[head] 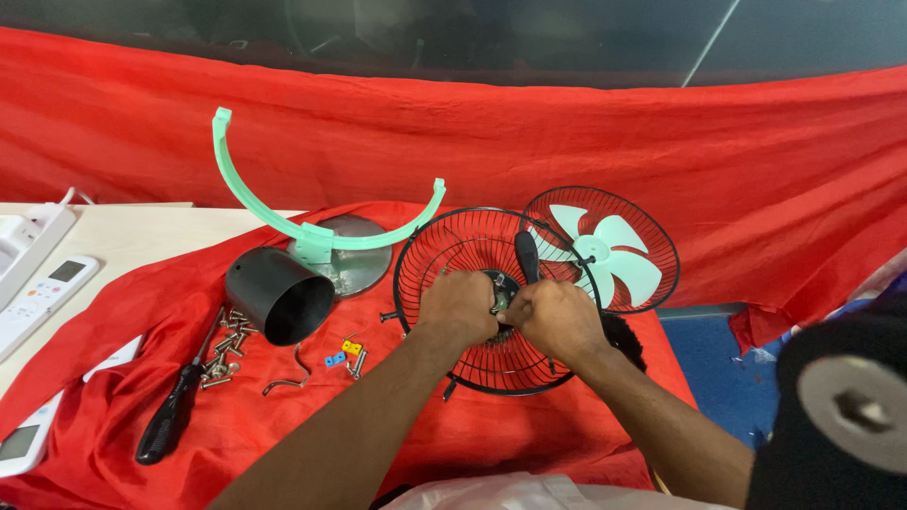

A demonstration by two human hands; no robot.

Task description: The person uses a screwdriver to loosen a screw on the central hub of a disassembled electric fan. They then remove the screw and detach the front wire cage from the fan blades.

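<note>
red cloth point(529, 142), black wire grille point(444, 255), mint-green fan blade point(614, 255)

You are working at a pale table point(142, 236) draped with a red cloth point(246, 425). On the cloth, left of the black wire fan guard point(472, 312), lie a black cylinder point(277, 293), loose screws point(227, 345), a black-handled screwdriver point(175, 406) and a round metal base with a green bracket point(331, 241). Further left of the guard, on bare tabletop, you have a white remote point(42, 293) and a white power strip point(28, 236).
</note>
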